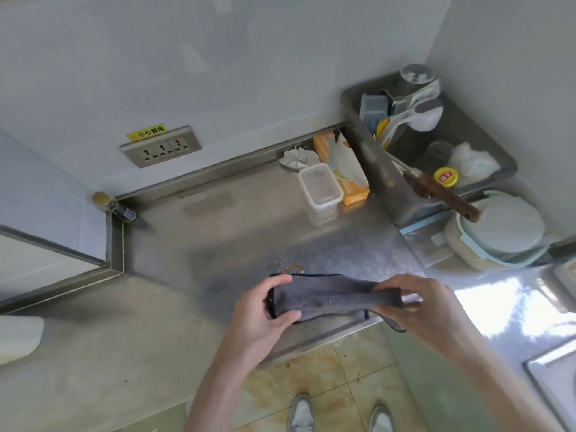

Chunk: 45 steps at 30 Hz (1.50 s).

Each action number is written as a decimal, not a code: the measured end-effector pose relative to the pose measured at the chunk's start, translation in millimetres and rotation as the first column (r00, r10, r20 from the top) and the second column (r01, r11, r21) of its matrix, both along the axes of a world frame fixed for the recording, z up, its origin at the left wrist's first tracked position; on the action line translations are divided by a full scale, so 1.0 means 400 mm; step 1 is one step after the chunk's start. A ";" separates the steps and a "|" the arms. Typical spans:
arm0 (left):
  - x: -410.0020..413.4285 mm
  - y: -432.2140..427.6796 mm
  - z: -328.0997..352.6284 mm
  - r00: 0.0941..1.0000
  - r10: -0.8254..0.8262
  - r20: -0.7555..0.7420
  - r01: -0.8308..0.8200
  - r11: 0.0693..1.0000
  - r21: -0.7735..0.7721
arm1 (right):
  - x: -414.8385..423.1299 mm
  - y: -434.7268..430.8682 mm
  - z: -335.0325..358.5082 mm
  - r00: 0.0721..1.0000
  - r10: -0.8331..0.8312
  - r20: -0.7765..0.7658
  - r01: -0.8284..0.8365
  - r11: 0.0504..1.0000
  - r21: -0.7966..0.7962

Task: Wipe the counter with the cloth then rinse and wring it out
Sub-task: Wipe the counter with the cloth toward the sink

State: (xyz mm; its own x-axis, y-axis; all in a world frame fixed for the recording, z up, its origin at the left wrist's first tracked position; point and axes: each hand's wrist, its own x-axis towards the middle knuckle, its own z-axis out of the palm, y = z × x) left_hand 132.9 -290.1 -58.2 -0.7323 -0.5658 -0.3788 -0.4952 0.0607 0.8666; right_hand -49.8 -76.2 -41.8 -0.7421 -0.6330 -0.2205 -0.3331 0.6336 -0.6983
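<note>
A grey cloth (327, 296) with a dark hem is stretched between my two hands just above the front edge of the steel counter (237, 232). My left hand (265, 310) grips its left end, thumb on top and fingers curled round the hem. My right hand (420, 302) pinches the right end, and a corner of the cloth hangs below it. A brownish spot shows on the cloth's middle. Crumbs and a small orange ring lie on the counter right behind the cloth.
A clear plastic box (319, 187), an orange carton (346, 169) and crumpled foil (297, 159) stand at the back. A steel tub (374, 157) of utensils and stacked bowls (501, 229) fill the right. A small bottle (117, 207) sits in the left corner under wall sockets (162, 148).
</note>
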 end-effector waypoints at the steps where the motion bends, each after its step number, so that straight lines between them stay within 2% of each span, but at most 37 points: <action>1: -0.009 -0.005 -0.002 0.999 -0.035 0.041 0.041 0.987 -0.153 | -0.004 -0.005 0.003 0.998 0.012 -0.061 -0.012 1.000 -0.004; 3: -0.025 -0.014 0.008 0.994 -0.065 0.087 0.093 0.923 -0.374 | -0.012 -0.011 0.003 0.992 0.048 -0.115 -0.052 0.998 -0.038; 4: -0.031 -0.018 0.010 0.995 -0.069 0.075 0.094 0.905 -0.414 | -0.017 -0.013 0.001 0.993 0.061 -0.099 -0.067 0.996 -0.057; 7: -0.043 -0.034 0.014 0.998 -0.067 -0.011 0.057 0.920 -0.388 | -0.043 -0.031 0.004 0.990 0.124 0.064 -0.114 0.982 -0.149; 9: -0.053 -0.045 0.015 0.994 -0.059 -0.089 0.032 0.960 -0.277 | -0.061 -0.048 0.001 0.979 0.151 0.136 -0.115 0.964 -0.240; 12: -0.073 -0.054 0.020 0.984 0.030 -0.173 -0.034 0.999 -0.016 | -0.067 -0.078 -0.002 0.980 0.082 0.181 -0.020 0.947 -0.321; 14: -0.085 -0.049 0.033 0.970 0.156 -0.188 -0.144 0.987 0.072 | -0.062 -0.094 0.018 0.937 0.025 0.348 0.127 0.904 -0.408; 15: -0.088 -0.044 0.041 0.955 0.221 -0.200 -0.197 0.971 0.132 | -0.059 -0.096 0.033 0.871 0.023 0.490 0.219 0.876 -0.430; 17: -0.091 -0.030 0.056 0.907 0.354 -0.229 -0.265 0.901 0.345 | -0.055 -0.090 0.059 0.683 0.103 0.723 0.320 0.848 -0.423; 18: -0.090 -0.027 0.063 0.886 0.408 -0.218 -0.270 0.839 0.473 | -0.052 -0.089 0.063 0.620 0.131 0.773 0.318 0.860 -0.400; 20: -0.087 -0.021 0.066 0.884 0.441 -0.152 -0.244 0.715 0.656 | -0.038 -0.092 0.055 0.571 0.096 0.816 0.324 0.886 -0.331; 21: -0.084 -0.015 0.061 0.902 0.411 -0.129 -0.222 0.700 0.679 | -0.027 -0.092 0.048 0.560 0.073 0.825 0.343 0.886 -0.311; 23: -0.075 -0.005 0.036 0.929 0.355 -0.103 -0.226 0.766 0.601 | -0.012 -0.086 0.033 0.574 0.053 0.817 0.366 0.876 -0.314; 25: -0.065 -0.004 0.010 0.943 0.313 -0.109 -0.230 0.854 0.466 | -0.008 -0.071 0.032 0.625 0.039 0.779 0.351 0.878 -0.326; 26: -0.060 -0.007 0.001 0.948 0.294 -0.119 -0.214 0.870 0.444 | -0.010 -0.062 0.032 0.643 0.045 0.765 0.334 0.882 -0.332; 30: -0.042 -0.014 0.001 0.951 0.289 -0.111 -0.183 0.813 0.553 | -0.022 -0.037 -0.006 0.741 -0.037 0.670 0.275 0.927 -0.253; 33: -0.041 -0.001 0.006 0.945 0.325 -0.029 -0.251 0.782 0.571 | -0.017 -0.030 -0.030 0.851 -0.124 0.510 0.265 0.940 -0.215; 35: -0.048 0.022 0.000 0.942 0.331 0.051 -0.317 0.833 0.453 | 0.008 -0.040 -0.020 0.909 -0.248 0.336 0.325 0.925 -0.196; 37: -0.063 0.067 0.003 0.953 0.297 0.065 -0.303 0.905 0.299 | 0.049 -0.061 -0.004 0.920 -0.334 0.204 0.378 0.896 -0.234; 38: -0.079 0.102 0.007 0.966 0.255 0.051 -0.259 0.926 0.274 | 0.079 -0.074 0.006 0.934 -0.292 0.206 0.341 0.901 -0.269; 39: -0.095 0.138 0.016 0.983 0.180 0.034 -0.181 0.932 0.313 | 0.115 -0.088 0.018 0.936 -0.221 0.274 0.304 0.899 -0.315; 40: -0.118 0.175 0.017 0.991 0.132 0.027 -0.132 0.901 0.412 | 0.148 -0.100 0.024 0.903 -0.167 0.396 0.312 0.888 -0.337; 42: -0.154 0.235 0.020 0.996 0.080 0.027 -0.081 0.802 0.592 | 0.181 -0.105 0.002 0.757 -0.224 0.614 0.486 0.821 -0.300; 43: -0.157 0.255 0.015 0.999 0.038 0.010 -0.036 0.787 0.615 | 0.180 -0.097 -0.024 0.673 -0.310 0.671 0.590 0.772 -0.236; 45: -0.140 0.276 0.005 0.996 -0.073 -0.049 0.088 0.815 0.573 | 0.155 -0.065 -0.080 0.481 -0.440 0.759 0.748 0.657 -0.094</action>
State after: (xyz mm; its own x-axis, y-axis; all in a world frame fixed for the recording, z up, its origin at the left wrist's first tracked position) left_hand 76.9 -179.8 -56.1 -0.7788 -0.1899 -0.5979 -0.4893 -0.4125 0.7684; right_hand 12.3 -102.1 -73.7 -0.7296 -0.2245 -0.6459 0.6333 0.1347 -0.7621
